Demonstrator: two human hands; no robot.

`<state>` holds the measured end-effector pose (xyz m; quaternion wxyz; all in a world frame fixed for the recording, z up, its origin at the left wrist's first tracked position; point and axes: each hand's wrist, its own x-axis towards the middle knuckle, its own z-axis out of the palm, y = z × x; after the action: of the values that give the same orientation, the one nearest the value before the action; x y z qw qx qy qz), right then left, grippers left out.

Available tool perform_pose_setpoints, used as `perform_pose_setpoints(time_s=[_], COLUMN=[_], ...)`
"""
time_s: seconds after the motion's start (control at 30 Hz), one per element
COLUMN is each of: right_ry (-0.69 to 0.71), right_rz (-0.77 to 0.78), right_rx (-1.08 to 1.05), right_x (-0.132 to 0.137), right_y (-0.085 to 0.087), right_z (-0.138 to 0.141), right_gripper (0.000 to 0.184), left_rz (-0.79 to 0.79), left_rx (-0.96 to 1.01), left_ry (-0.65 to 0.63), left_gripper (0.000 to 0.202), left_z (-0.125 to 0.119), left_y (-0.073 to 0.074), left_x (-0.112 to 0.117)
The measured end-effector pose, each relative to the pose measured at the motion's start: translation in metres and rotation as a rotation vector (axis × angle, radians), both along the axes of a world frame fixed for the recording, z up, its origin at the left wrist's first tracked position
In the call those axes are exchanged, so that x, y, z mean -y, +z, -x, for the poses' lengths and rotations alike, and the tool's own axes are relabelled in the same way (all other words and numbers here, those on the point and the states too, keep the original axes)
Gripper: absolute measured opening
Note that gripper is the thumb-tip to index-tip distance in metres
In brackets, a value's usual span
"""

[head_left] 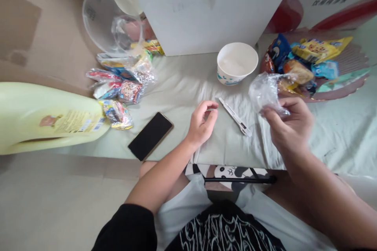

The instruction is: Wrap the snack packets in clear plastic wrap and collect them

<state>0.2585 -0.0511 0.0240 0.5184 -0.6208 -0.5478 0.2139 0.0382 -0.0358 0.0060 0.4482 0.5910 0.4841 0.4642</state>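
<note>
My right hand (293, 125) pinches a crumpled clear plastic wrapper (262, 92) between thumb and fingers. It is at the front left of a pinkish clear tray (356, 55) of packaged snacks (318, 51), and the wrapper overlaps the tray's edge. My left hand (203, 123) rests near the middle of the cloth, loosely curled, with a gap between thumb and forefinger and nothing visible in it. Just right of its fingertips lies a white utility knife (234, 117), set slantwise. Behind the knife stands a white paper bowl (237, 62) with a blue pattern; its inside looks pale.
A black phone (151, 136) lies left of my left hand. Wrapped snacks (123, 74), a clear plastic tub (103, 23) and a pale yellow jug (53, 117) crowd the left side. A white box (212, 11) stands at the back. The cloth's front edge is close to my knees.
</note>
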Motion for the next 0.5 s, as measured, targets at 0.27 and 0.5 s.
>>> perform_pose_setpoints(time_s=[0.27,0.5], right_ry=[0.104,0.211], right_rz=[-0.09,-0.036], right_rx=[0.433,0.655], right_x=[-0.058,-0.128], right_y=[0.059,0.069], right_z=[0.017,0.054], right_gripper=[0.012,0.039], left_rz=[-0.086,-0.058], left_rx=[0.033,0.102], left_ry=[0.039,0.074], left_gripper=[0.006,0.005], left_z=[0.008,0.021], left_y=[0.005,0.013], left_x=[0.001,-0.002])
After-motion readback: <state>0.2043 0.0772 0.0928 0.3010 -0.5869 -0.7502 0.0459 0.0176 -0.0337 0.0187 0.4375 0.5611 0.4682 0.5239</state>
